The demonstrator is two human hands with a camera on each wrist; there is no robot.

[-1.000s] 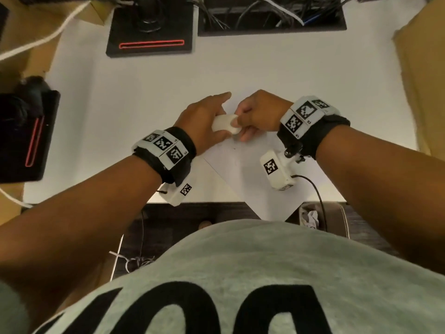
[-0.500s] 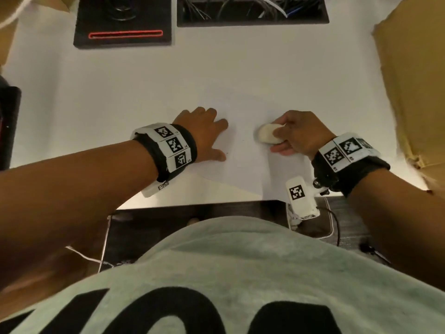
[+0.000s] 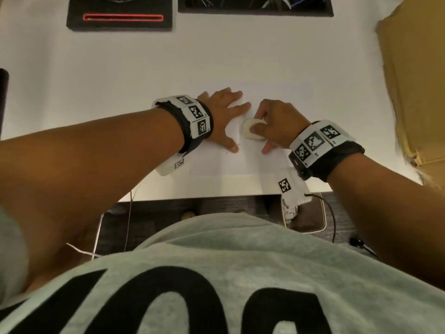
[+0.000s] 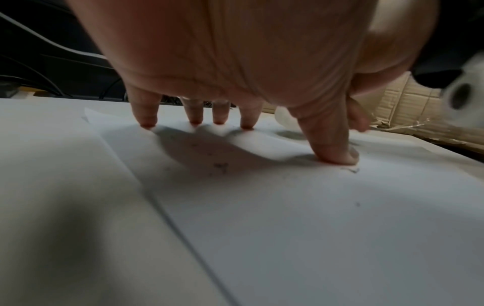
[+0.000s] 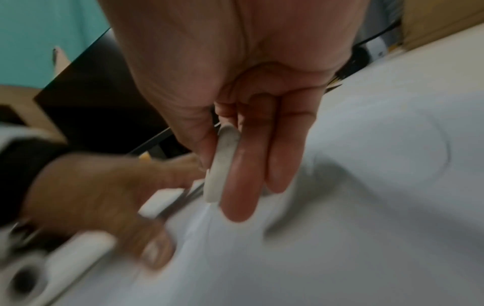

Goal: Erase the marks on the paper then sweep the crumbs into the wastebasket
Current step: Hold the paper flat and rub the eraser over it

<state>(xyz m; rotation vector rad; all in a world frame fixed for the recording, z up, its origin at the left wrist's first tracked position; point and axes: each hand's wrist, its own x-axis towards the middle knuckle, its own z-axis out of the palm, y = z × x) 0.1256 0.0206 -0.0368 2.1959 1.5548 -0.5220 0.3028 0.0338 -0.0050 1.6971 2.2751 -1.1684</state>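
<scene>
right hand [image 3: 277,124] grip is pinched on the eraser [image 3: 251,131], left hand [image 3: 222,116] spread flat pinning the paper [image 3: 240,165] on the table right beside it. rub too hard and the sheet could crease or slide, scattering crumbs [image 4: 221,166]

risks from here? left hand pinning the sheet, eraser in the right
1. The paper is pinned only by the left hand at one side; hard strokes of the eraser could crease it.
2. Crumbs lie under that palm and may smear.
3. The wastebasket sits below the table edge; a loose sweep may miss it.
</scene>
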